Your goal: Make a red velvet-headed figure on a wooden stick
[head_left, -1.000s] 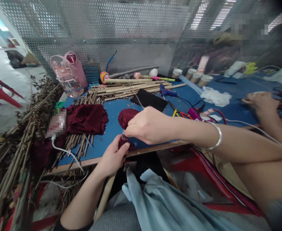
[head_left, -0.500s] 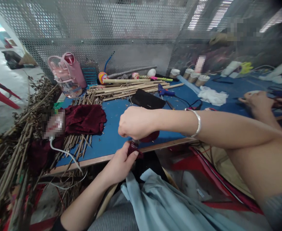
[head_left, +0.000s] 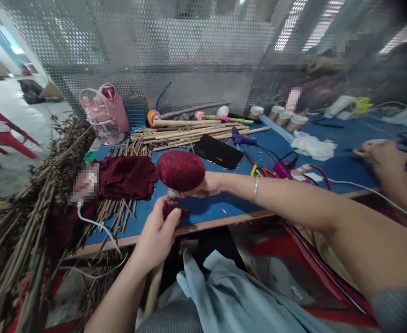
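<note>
In front of me is a rounded head covered in maroon cloth (head_left: 180, 170), its cloth gathered at a neck wrapped with pale thread (head_left: 172, 196). My left hand (head_left: 158, 231) is closed round the gathered cloth just below that neck. A wooden stick (head_left: 153, 289) runs down beneath this hand. Behind the maroon head is my right hand (head_left: 208, 185), its fingers curled near the neck and partly hidden by the head. Whatever those fingers pinch is too small or hidden to make out. A bracelet (head_left: 256, 188) circles the right wrist.
Maroon cloth (head_left: 128, 176) and dry stalks (head_left: 26, 231) lie at left. Behind are thin sticks (head_left: 189, 131), a black pouch (head_left: 218, 151), a glue gun (head_left: 243, 138), pliers (head_left: 255, 169) and a pink bottle (head_left: 115, 108). A co-worker's hand (head_left: 385, 157) is at right.
My right hand has moved from above and in front of the neck to behind the maroon head. The head has come into full view, and my left hand has shifted slightly left.
</note>
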`<state>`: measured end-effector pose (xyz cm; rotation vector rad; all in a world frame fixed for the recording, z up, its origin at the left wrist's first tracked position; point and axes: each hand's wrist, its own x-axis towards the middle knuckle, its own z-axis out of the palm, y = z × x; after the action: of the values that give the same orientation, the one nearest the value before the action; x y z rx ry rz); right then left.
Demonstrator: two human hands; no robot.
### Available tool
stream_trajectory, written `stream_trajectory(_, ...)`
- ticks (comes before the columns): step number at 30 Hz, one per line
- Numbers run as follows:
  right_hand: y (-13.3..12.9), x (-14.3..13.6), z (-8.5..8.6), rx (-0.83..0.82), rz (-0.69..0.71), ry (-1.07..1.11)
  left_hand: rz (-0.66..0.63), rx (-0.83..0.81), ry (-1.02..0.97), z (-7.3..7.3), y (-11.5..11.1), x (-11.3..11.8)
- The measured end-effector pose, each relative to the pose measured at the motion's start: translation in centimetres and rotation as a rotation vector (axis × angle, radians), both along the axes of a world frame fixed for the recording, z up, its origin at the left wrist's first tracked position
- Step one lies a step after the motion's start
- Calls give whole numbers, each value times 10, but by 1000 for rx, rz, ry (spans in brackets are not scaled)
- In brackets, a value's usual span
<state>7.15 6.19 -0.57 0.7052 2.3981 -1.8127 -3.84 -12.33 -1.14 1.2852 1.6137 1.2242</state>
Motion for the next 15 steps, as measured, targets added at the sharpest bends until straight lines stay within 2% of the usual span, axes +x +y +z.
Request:
stream_trajectory(3, -18, 12, -11, 69, -88, 149, 109, -26, 12, -8, 8, -5)
stream_trajectory(4, -25, 16, -12, 146, -97, 193, 115, -32, 31, -10, 10, -5)
stream_trajectory(6, -39, 26, -8, 413, -65, 202, 124, -43, 85, -14, 14, -7)
stream_trajectory(10, -64, 44, 11, 1046, 79, 90, 180, -112, 221, -16, 18, -9)
stream_trajectory(13, -71, 48, 30, 1253, 248, 109, 143, -114, 299, -15, 18, -5)
stream_trajectory(15, -69, 47, 44, 1354, 309, 136, 88, -90, 306, -13, 17, -1)
